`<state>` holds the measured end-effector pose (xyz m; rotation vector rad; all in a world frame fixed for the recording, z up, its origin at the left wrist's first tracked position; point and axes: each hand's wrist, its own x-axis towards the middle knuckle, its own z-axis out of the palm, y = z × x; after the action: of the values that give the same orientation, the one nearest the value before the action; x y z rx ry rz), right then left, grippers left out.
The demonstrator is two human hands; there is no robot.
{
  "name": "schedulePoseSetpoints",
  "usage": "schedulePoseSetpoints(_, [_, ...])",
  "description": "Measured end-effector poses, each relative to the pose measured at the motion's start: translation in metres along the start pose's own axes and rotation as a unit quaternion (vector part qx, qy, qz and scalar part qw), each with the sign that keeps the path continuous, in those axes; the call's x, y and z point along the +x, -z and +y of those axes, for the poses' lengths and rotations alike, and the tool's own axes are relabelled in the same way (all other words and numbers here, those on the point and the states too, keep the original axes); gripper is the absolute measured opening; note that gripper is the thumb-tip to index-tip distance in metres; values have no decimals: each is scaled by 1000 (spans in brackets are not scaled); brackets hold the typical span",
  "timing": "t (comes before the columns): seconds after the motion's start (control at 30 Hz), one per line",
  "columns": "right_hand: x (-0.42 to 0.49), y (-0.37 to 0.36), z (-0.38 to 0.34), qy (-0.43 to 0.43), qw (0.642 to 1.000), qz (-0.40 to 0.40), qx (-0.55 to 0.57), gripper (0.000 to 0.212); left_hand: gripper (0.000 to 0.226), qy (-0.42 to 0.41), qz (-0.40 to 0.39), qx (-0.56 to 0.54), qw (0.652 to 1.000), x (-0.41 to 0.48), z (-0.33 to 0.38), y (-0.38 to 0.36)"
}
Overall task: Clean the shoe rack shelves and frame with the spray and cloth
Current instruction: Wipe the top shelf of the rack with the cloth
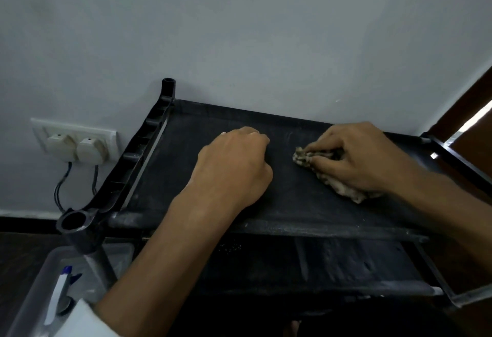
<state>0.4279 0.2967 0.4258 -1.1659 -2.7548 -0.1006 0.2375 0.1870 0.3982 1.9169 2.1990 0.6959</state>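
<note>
The right hand [364, 158] grips a crumpled beige-and-brown cloth [302, 159], thumb and fingers pinched over the wad, and presses it onto the black fabric top shelf [306, 203] near the shelf's right edge, toward the back. One end of the cloth sticks out past the fingertips and the other bulges out below the palm. The left hand [234, 166] rests on the middle of the same shelf, well apart from the cloth, its fingers curled under into a loose fist with nothing seen in it. The shelf looks dusty, with pale smears along its front edge. It is stretched inside the black plastic shoe rack frame [145, 147], whose ribbed left rail runs from a round open socket [72, 221] at the front-left corner to a second post at the back-left corner. A lower black shelf [332, 264] shows under the front edge. Left of the rack's front-left corner stands a clear plastic bin [40, 278] holding a blurred white spray bottle with a blue head [59, 296]. On the grey wall [239, 30] left of the rack, a white socket plate [72, 128] carries 2 white plugs with dark cables hanging down.
</note>
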Motion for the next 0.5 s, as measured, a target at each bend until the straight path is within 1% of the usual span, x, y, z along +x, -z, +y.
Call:
schedulePoseSetpoints(0.1, [25,-6,4,-27,998,35,-41,27,39,-16,-11,-15,1000,-2,2,3])
schedulePoseSetpoints(0.2, [40,-12,-8,-25,999,41,-21,31,43,-24,-16,-12,1000,-2,3,6])
schedulePoseSetpoints(0.27, [33,-11,-15,2,1000,23,16,31,38,-23,-18,-4,1000,-3,4,5])
schedulePoseSetpoints(0.37, [12,-3,-14,44,997,-33,52,29,35,-9,-24,-4,1000,-4,2,5])
schedulePoseSetpoints(0.43, [10,2,-4,36,997,-47,40,27,33,0,-23,-6,1000,-3,0,5])
schedulePoseSetpoints(0.5, [19,2,5,10,999,-24,18,25,34,0,-21,-10,1000,-4,-1,6])
